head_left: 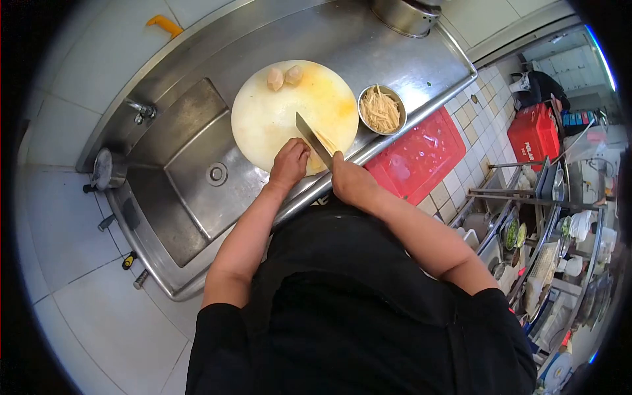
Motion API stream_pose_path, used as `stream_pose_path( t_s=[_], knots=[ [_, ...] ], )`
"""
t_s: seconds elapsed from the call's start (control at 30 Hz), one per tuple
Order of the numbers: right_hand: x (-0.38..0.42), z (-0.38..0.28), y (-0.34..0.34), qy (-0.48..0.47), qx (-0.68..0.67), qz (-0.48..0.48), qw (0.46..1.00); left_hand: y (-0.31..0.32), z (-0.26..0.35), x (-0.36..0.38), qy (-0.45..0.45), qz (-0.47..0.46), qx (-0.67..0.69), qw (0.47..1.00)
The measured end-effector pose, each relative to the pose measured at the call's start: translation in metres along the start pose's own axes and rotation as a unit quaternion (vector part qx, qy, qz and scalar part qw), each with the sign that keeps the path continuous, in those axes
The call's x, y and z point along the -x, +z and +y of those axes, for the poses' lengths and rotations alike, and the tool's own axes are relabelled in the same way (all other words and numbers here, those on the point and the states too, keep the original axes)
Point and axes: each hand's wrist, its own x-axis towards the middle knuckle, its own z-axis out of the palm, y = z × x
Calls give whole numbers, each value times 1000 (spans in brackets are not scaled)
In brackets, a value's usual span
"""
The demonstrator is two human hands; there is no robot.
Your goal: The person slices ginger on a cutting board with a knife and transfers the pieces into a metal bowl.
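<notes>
My right hand [354, 183] is closed around the handle of a wide-bladed knife [313, 140], its blade over the near part of a round white cutting board [260, 108]. Just left of the blade, my left hand [289, 162] rests on the board with its fingers curled; what lies under them is hidden. Thin pale strips [325, 141] lie along the right side of the blade. Two pale, peeled-looking pieces [284, 78] sit at the board's far edge. Beside the board on the right stands a metal bowl [361, 117] filled with similar cut strips [380, 110].
The board lies on a steel counter with a sink basin [191, 178] to its left. A metal pot [405, 16] stands at the far right. Below the counter edge is a red lid-like surface [421, 158]. Shelves with dishes [540, 263] stand at the right.
</notes>
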Motion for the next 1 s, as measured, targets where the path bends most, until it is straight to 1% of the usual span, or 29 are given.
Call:
stream_pose_path(
  t_s=[0.07, 0.1, 0.13, 0.2, 0.23, 0.3, 0.37, 0.47, 0.53, 0.6, 0.67, 0.73, 0.77, 0.87, 0.9, 0.93, 1.0],
  knots=[
    [-9, 6, 13, -5, 13, 42, 999, -4, 5, -3, -11, -2, 5, 1000],
    [-17, 11, 15, -34, -2, 65, 997, -6, 7, -1, -15, -16, 10, 1000],
    [-21, 6, 7, -29, -9, 67, 997, -4, 6, 2, -12, -24, 10, 1000],
    [-33, -8, -23, -26, 23, 16, 999, -2, 2, 0, 2, 5, 8, 1000],
    [-29, -15, -33, -11, 26, -10, 1000, -2, 2, 3, -1, -1, 8, 1000],
    [-11, -11, -23, -5, 19, -7, 1000, -1, 3, 1, 15, 20, -1, 1000],
    [4, -5, -6, 6, 9, 4, 1000, 0, 2, 0, 3, 16, 3, 1000],
    [-5, 1, 9, 10, 23, 8, 1000, -3, 2, -1, -2, 7, 5, 1000],
    [-18, -6, -7, -6, 5, 31, 1000, -3, 3, 6, 8, -15, 4, 1000],
    [-20, -19, -33, -20, 8, 20, 1000, -2, 0, 2, -2, 0, 2, 1000],
    [-13, -29, -45, 3, 8, -36, 999, -3, 2, 1, 5, 7, -8, 1000],
    [0, -14, -21, -3, 3, -7, 1000, 1, -1, 3, 11, 18, -8, 1000],
    [1, -7, -7, 18, -2, -3, 1000, 1, 0, 3, 7, 24, -6, 1000],
    [-7, -2, 7, 25, 20, 5, 999, -4, 5, -1, 4, 10, -12, 1000],
    [-10, 0, 5, -4, 7, 22, 1000, -6, 7, 0, -5, 5, -1, 1000],
    [-14, -1, 1, 1, 0, 25, 1000, -6, 8, 1, -14, -1, 11, 1000],
    [-29, -8, -17, -46, 9, 35, 998, -1, 4, -4, 4, 12, -9, 1000]
  ],
)
